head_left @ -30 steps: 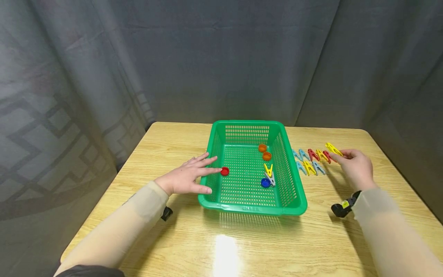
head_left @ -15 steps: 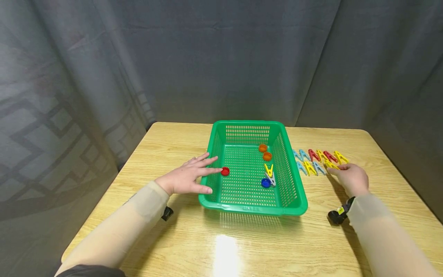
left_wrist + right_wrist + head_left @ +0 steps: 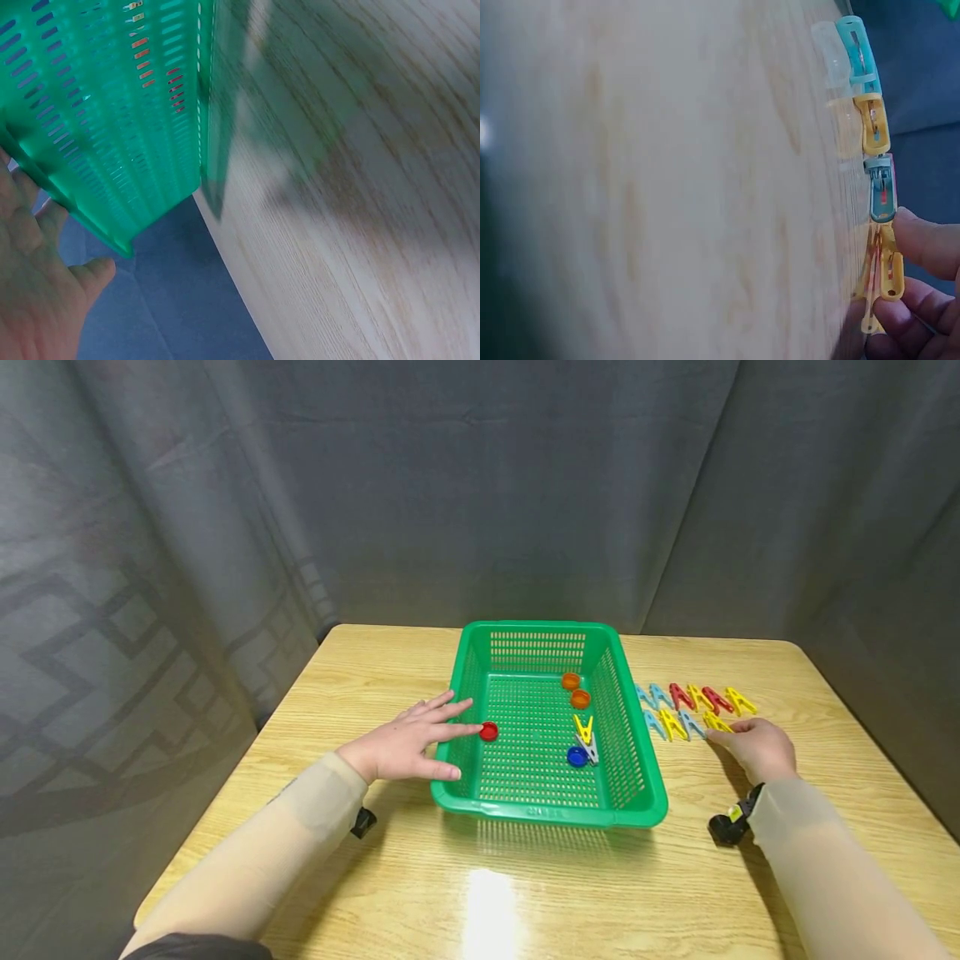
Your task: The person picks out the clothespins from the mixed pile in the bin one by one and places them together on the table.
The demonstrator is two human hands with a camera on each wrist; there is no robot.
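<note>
My left hand [image 3: 405, 745] rests with spread fingers over the left rim of the green plastic basket [image 3: 547, 816]; the left wrist view shows the hand [image 3: 45, 277] at the basket's rim. To the right of the basket, my right hand [image 3: 757, 750] pinches a yellow clothespin [image 3: 717, 722] at the right end of the front row. In the right wrist view, thumb and fingers touch that clothespin [image 3: 892, 274], which stands on the table beside a grey-blue clothespin [image 3: 883, 191]. The front row also has a yellow clothespin [image 3: 672, 724] and a light blue clothespin [image 3: 653, 725].
Behind runs another row with red clothespins [image 3: 681, 697], yellow and light blue ones. Inside the basket lie a red cap [image 3: 489, 732], two orange caps [image 3: 581, 699], a blue cap [image 3: 577, 757], a yellow clothespin [image 3: 583, 729] and a grey clothespin [image 3: 588, 748]. Grey curtains [image 3: 487, 510] surround the table.
One yellow clothespin was let go at the right end of the back row. My right hand then came nearer with another yellow clothespin to the front row. The left hand stayed put.
</note>
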